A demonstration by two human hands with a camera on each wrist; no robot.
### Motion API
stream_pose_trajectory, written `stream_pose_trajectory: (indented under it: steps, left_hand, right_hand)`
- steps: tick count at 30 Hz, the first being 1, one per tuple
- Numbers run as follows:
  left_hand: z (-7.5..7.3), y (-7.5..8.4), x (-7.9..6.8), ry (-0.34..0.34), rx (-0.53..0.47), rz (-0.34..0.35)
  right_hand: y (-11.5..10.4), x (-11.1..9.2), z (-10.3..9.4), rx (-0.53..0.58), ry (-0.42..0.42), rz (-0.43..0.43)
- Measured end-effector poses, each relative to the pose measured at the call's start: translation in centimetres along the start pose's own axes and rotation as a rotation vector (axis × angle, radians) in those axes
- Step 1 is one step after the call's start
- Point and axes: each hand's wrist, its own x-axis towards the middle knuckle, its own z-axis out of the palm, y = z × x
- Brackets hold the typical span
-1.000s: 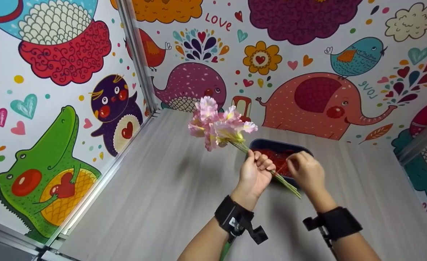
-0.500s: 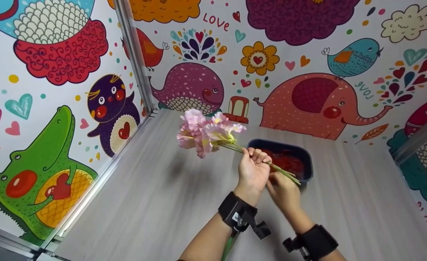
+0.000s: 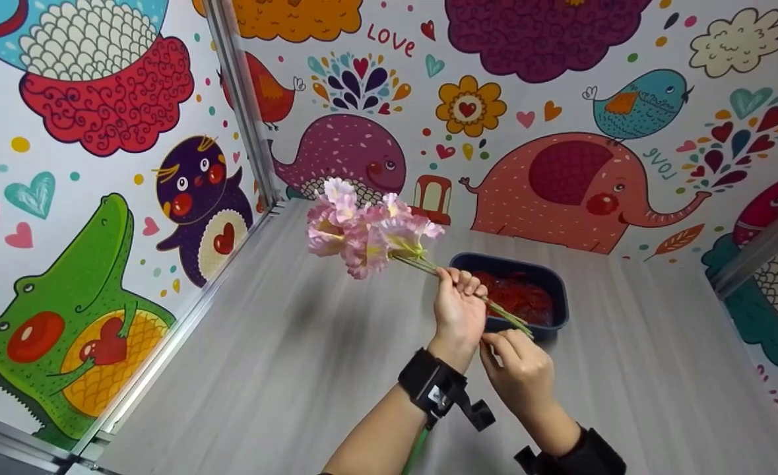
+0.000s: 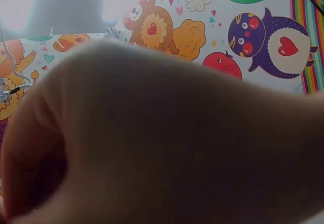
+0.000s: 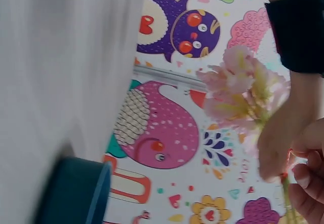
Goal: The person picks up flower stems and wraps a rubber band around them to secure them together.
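The right grip [image 3: 522, 369] has cleared the box [image 3: 564, 307], nearing the left grip [image 3: 458, 315].

I can read the red word "LOVE" [image 3: 390, 39] on the printed back wall [image 3: 563, 39], up above the pink-purple whale [image 3: 349, 155]. To the right, by the elephant's forehead, a teal "LOVE" [image 3: 659, 162] stands on that same wall, written backwards. A small white label [image 3: 439, 396] sits on the black left wristband [image 3: 420, 378]; I can't make out any print on it.
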Motion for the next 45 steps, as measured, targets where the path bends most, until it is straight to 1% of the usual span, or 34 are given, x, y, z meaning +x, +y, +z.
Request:
stream_pose_trajectory:
  steps: [5,8,13,16,18,21,24,27,31,37,42,45]
  left_hand:
    - [-0.5,-0.4,-0.3,-0.035,0.077,0.036]
    - [-0.6,-0.5,-0.5,-0.054,0.099,0.043]
    - [-0.6,-0.5,-0.9,-0.096,0.139,0.06]
    - [-0.5,-0.4,-1.3,-0.123,0.166,0.045]
    - [-0.4,-0.4,-1.5,-0.144,0.177,0.026]
    - [-0.3,-0.2,-1.7,-0.165,0.185,0.011]
    - [-0.2,0.0,-1.7,-0.173,0.185,0.038]
    - [0.0,0.4,-1.6,-0.174,0.19,0.073]
    - [0.5,0.7,-1.5,-0.175,0.194,0.076]
    - [0.7,1.2,-1.4,-0.16,0.186,0.077]
    - [0.6,1.3,-1.1,-0.149,0.176,0.076]
    - [0.6,1.4,-1.0,-0.138,0.175,0.072]
  right_hand:
    - [0.5,2.0,-0.6,-0.011,0.072,-0.068]
    - [1.1,3.3,-1.0,-0.022,0.094,-0.094]
    - [2.2,4.7,-1.9,-0.041,0.082,-0.113]
    - [2.8,4.9,-2.3,-0.057,0.066,-0.102]
    - [3.1,4.9,-2.5,-0.066,0.056,-0.079]
    - [3.2,4.9,-2.8,-0.051,0.059,-0.008]
    - [3.0,4.7,-3.2,0.001,0.087,0.078]
    - [2.5,4.3,-3.7,0.049,0.126,0.148]
    - [2.0,3.7,-4.3,0.066,0.148,0.216]
    - [1.4,2.8,-4.8,0.123,0.146,0.299]
    - [1.5,1.6,-4.7,0.175,0.144,0.352]
    - [1.4,1.3,-4.6,0.196,0.138,0.376]
